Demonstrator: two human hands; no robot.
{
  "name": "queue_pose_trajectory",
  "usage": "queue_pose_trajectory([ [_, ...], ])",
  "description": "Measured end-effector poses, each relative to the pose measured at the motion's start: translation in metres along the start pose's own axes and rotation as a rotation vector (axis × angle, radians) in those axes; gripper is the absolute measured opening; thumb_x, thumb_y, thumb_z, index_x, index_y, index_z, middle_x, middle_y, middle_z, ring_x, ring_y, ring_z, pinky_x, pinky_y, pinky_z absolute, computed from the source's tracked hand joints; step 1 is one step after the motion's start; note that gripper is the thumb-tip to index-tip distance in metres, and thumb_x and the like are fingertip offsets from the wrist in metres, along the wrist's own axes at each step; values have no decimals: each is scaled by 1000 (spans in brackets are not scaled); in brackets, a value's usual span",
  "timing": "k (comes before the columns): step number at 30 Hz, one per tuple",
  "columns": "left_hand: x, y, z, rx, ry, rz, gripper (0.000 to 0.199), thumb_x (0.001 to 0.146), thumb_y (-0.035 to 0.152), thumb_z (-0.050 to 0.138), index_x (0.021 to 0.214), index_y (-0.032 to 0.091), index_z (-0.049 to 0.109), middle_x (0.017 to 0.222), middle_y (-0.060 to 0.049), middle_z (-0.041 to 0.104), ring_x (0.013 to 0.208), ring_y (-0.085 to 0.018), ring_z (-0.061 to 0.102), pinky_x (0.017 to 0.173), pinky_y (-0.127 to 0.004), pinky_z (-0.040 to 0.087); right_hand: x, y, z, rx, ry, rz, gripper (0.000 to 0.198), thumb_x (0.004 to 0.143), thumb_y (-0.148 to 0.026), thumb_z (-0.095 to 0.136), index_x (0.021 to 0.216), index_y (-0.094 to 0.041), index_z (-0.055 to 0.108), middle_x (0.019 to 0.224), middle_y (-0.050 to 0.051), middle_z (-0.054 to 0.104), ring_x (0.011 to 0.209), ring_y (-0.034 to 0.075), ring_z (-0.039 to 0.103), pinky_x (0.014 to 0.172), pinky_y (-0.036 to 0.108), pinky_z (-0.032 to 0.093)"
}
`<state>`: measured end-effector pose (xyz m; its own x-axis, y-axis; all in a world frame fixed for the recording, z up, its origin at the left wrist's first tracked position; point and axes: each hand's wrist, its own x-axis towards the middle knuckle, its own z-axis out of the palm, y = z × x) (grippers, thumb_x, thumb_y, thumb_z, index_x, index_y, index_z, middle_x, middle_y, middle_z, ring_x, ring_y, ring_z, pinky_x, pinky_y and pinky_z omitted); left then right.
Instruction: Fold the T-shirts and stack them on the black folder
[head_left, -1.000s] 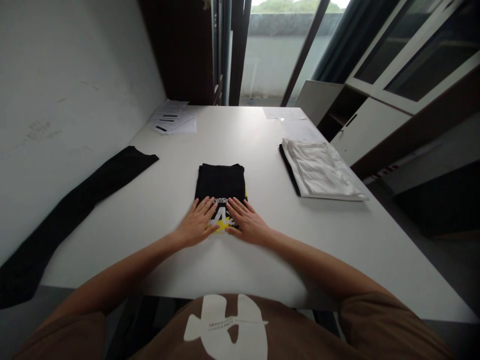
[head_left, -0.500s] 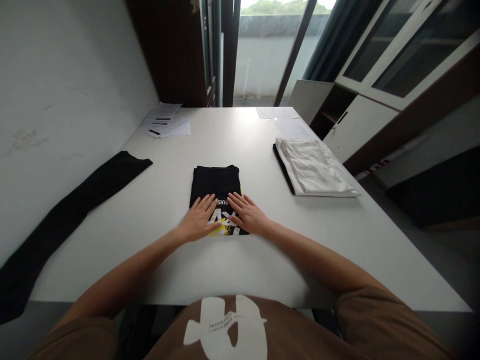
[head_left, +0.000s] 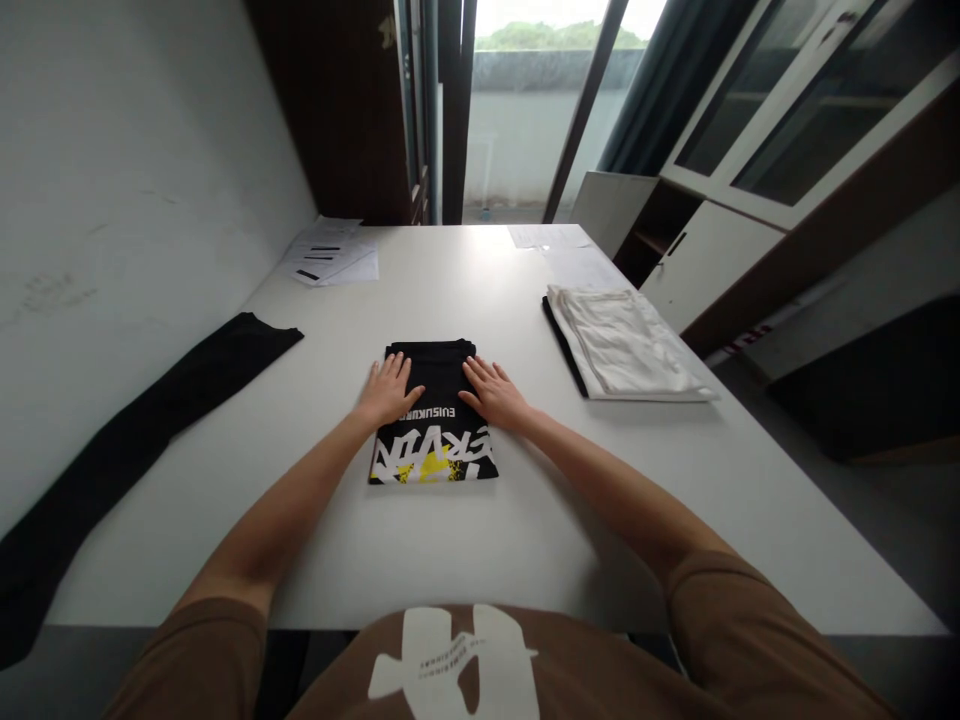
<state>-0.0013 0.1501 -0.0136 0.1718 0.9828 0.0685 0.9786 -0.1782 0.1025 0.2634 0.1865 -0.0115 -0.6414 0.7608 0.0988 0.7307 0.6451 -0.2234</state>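
A black T-shirt (head_left: 433, 410) with white lettering and yellow patches lies folded into a compact rectangle in front of me, its print upside down from where I look. My left hand (head_left: 388, 390) rests flat on its left side, fingers spread and pointing away. On the opposite edge lies my right hand (head_left: 495, 393), also flat, with its fingers on the cloth and the palm near the tabletop. Neither hand grasps the fabric. Part of the lettering is covered by the hands.
The white table (head_left: 637, 500) carries a long black garment (head_left: 165, 400) along its left side, hanging over the front edge. Folded white cloth (head_left: 622, 345) sits on something black at the right. Papers (head_left: 334, 255) lie at the far left, more sheets (head_left: 555, 240) at the far right.
Both hands have slid away from me over the T-shirt, from its printed part toward its far end. More of the lettering shows now. The view has tilted slightly.
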Motion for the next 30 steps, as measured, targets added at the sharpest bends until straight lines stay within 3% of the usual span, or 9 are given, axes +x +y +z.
queue_pose_trajectory([
  [4, 12, -2, 2, 9, -1, 96, 76, 102, 61, 32, 162, 16, 32, 171, -10, 21, 159, -29, 15, 129, -53, 10, 19, -3, 5, 10, 2, -111, 74, 105, -62, 26, 165, -17, 27, 169, 6, 22, 159, 23, 12, 130, 45, 10],
  [9, 22, -13, -1, 4, 10, -90, 73, 102, 58, 32, 162, 15, 34, 170, -13, 23, 158, -34, 18, 126, -59, 16, 46, 4, 6, -22, -3, 51, 74, 105, -62, 28, 164, -17, 30, 169, 9, 21, 159, 27, 13, 129, 51, 11],
  [13, 21, -13, 4, -17, 24, 79, 69, 102, 57, 33, 162, 22, 34, 171, -7, 24, 159, -30, 15, 128, -56, 13, 58, 6, 8, -25, -14, -80, 72, 105, -61, 29, 164, -19, 31, 170, 6, 22, 159, 24, 12, 130, 48, 10],
  [16, 23, -24, 6, -46, -22, -86, 77, 101, 65, 31, 164, 21, 28, 171, -10, 21, 158, -34, 16, 125, -61, 17, 60, 7, 8, -9, -24, -46, 72, 105, -60, 27, 163, -18, 32, 169, 6, 23, 158, 24, 16, 129, 48, 12],
  [19, 25, -39, 6, -44, -10, -264, 80, 101, 65, 24, 164, 15, 27, 170, -14, 22, 157, -37, 18, 124, -63, 17, 58, 2, 5, -39, 33, 1, 74, 105, -60, 28, 162, -13, 34, 168, 11, 25, 158, 28, 15, 129, 52, 7],
  [21, 23, -44, 7, -35, 23, -279, 78, 103, 61, 21, 164, 14, 28, 170, -14, 24, 157, -34, 19, 125, -60, 17, 56, -7, 5, -37, 32, -130, 72, 105, -59, 30, 162, -15, 35, 168, 9, 24, 158, 27, 14, 130, 50, 4],
  [24, 19, -45, 10, -13, 61, -296, 74, 103, 56, 22, 162, 13, 30, 169, -15, 27, 157, -33, 21, 126, -56, 18, 62, -17, 8, 19, -56, -326, 67, 106, -57, 28, 162, -21, 34, 169, 3, 24, 158, 22, 17, 130, 45, 10],
  [30, 12, -42, -4, -70, 135, -322, 61, 103, 44, 32, 156, 14, 43, 164, -14, 39, 153, -33, 31, 124, -58, 23, 95, -2, 5, 9, -33, -117, 70, 106, -58, 28, 163, -16, 32, 168, 8, 25, 157, 26, 19, 129, 47, 12],
])
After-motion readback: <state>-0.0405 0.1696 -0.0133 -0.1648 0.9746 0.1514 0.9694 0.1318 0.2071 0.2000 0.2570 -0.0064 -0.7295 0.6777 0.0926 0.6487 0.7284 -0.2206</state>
